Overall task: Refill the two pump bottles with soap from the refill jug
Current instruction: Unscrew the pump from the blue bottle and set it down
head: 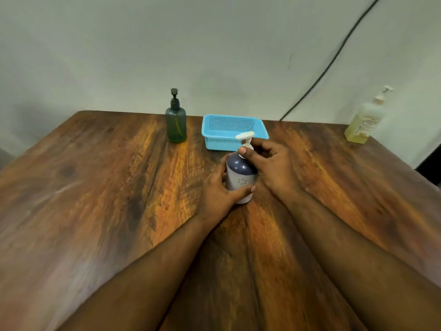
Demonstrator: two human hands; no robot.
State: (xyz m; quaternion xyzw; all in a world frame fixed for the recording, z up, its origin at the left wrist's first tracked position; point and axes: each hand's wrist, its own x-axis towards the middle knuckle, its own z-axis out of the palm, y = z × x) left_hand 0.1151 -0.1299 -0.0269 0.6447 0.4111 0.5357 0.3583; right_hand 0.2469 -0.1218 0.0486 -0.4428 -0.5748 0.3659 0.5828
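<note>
A short pump bottle (240, 179) with a navy top, pale lower body and white pump head stands upright in the middle of the wooden table (107, 187). My left hand (218, 191) grips its lower body from the left. My right hand (267, 161) pinches the white pump collar at the neck. A green translucent pump bottle (176, 124) with a black pump stands at the back, left of centre. The refill jug (364, 121), a tall bottle of yellow liquid with a white pump, stands at the far right back corner.
A light blue perforated plastic basket (232, 130) sits just behind the held bottle. A black cable (334, 58) runs down the wall to the table's back edge. Bare wood spreads to the left and in front.
</note>
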